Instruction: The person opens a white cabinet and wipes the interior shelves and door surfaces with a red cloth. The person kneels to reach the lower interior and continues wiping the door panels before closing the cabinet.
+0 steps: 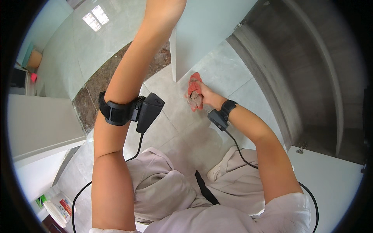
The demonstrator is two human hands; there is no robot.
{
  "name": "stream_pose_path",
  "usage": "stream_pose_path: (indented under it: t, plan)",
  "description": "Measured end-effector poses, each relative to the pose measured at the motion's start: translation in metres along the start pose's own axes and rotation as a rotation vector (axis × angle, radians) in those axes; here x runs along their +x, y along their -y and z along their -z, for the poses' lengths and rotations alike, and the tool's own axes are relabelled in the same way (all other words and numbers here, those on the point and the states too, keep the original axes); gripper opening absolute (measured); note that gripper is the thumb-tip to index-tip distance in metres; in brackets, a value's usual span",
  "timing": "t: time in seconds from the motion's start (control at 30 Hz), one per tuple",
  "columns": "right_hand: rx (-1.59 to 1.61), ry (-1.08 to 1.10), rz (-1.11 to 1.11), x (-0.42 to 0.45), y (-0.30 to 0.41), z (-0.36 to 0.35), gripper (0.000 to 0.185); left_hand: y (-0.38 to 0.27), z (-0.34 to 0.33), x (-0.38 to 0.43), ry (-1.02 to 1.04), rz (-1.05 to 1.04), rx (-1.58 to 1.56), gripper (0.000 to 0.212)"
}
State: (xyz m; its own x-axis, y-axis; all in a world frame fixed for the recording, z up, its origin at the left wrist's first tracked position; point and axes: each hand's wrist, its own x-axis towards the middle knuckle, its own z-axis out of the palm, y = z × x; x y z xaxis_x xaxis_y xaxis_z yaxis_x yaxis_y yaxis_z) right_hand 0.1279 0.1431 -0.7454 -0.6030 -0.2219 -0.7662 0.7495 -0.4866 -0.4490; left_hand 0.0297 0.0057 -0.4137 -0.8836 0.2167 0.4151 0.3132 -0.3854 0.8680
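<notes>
Low over the grey floor tiles, my right hand [206, 93] grips a crumpled red cloth [195, 88] with greyish-brown patches. The cloth hangs out on both sides of the fingers. My left arm reaches up past the edge of an open white cabinet door [209, 32]. Only part of my left hand [170, 7] shows at the top rim of the picture; its fingers are cut off, so what it holds or touches is hidden. Each arm wears a black strap with a small black device and a cable.
To the right stands an open cabinet with a grey wood-grain interior [262, 58]; a second white door [326, 180] is open at lower right. A dark brown stone strip [96, 84] crosses the floor. A white panel [43, 125] stands at left, a white bucket [58, 209] at lower left.
</notes>
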Motion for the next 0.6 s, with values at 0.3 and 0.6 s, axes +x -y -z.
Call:
stream_pose_path:
  t: [0.3,0.6]
  plan:
    - [0.328,0.178,-0.074,0.015,-0.024,-0.045,0.022,-0.011,-0.017,-0.011,-0.104,-0.079,0.131,0.057]
    - [0.464,0.346,0.044,0.029,-0.001,-0.016,0.049,0.006,0.01,0.011,-0.239,-0.162,0.245,0.045]
